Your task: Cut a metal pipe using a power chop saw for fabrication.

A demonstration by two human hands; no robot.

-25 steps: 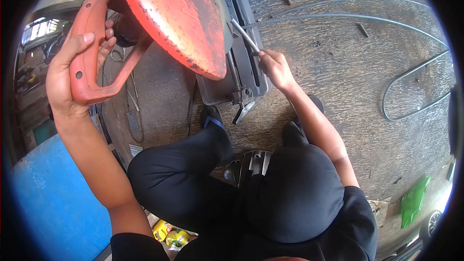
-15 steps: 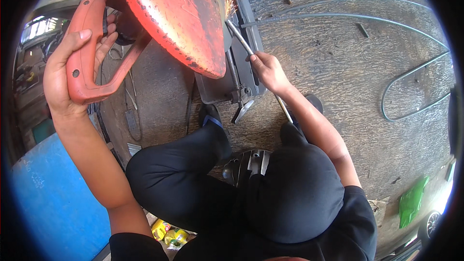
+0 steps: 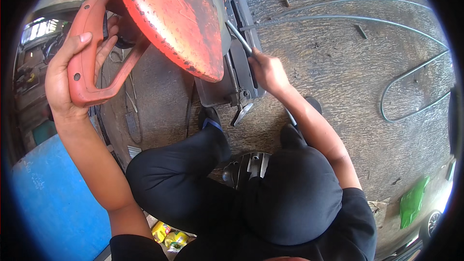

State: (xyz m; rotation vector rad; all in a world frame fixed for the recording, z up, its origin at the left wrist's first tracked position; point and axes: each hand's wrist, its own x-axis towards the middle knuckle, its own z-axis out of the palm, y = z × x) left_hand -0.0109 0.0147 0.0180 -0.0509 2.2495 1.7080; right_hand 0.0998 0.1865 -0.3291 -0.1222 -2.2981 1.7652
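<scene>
My left hand (image 3: 72, 75) grips the orange handle (image 3: 92, 58) of a chop saw, whose worn orange blade guard (image 3: 174, 19) fills the top centre. My right hand (image 3: 268, 70) holds a thin steel rod (image 3: 239, 36) that runs up under the guard onto the saw's dark base (image 3: 232, 82). Small bright flecks show near the blade at the top. My legs in dark trousers (image 3: 179, 174) are folded below, with one shoe by the base.
Long bent steel rods (image 3: 411, 82) lie on the rough grey floor to the right, with short offcuts near the top. A blue surface (image 3: 53, 203) sits at lower left. Yellow packets lie at the bottom; a green object (image 3: 413, 203) lies at lower right.
The saw guard and handle have stayed raised, shifting slightly. My right hand has slid the rod further up toward the blade. Sparks appeared by the blade about half a second ago.
</scene>
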